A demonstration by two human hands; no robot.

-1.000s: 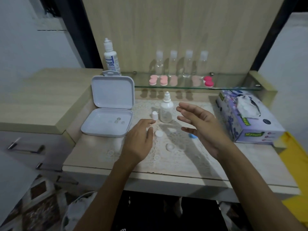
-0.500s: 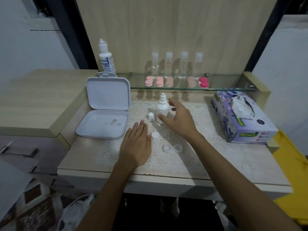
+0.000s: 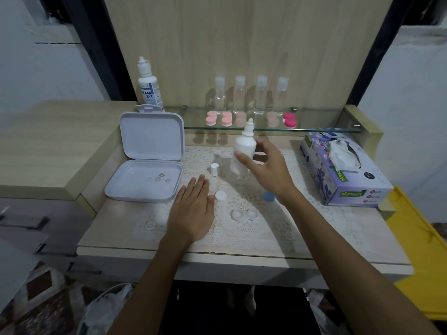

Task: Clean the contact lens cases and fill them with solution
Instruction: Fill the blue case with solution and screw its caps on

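My right hand (image 3: 264,169) grips a small white solution bottle (image 3: 244,147), uncapped, lifted a little above the lace mat. Its white cap (image 3: 214,169) stands on the mat to the left. An open white lens case (image 3: 243,215) with two round wells lies in the middle of the mat. One white case lid (image 3: 220,196) lies beside the thumb of my left hand (image 3: 193,211), which rests flat on the mat with straight fingers. A blue lid (image 3: 269,196) peeks out under my right wrist.
An open white box (image 3: 147,165) with a few lenses sits at left. The glass shelf (image 3: 314,128) behind carries several clear bottles, pink cases (image 3: 219,118) and a large solution bottle (image 3: 148,87). A tissue box (image 3: 343,168) stands at right.
My right hand reached forward to the small bottle, closed round it and raised it off the mat. My left hand flattened beside the white lid.
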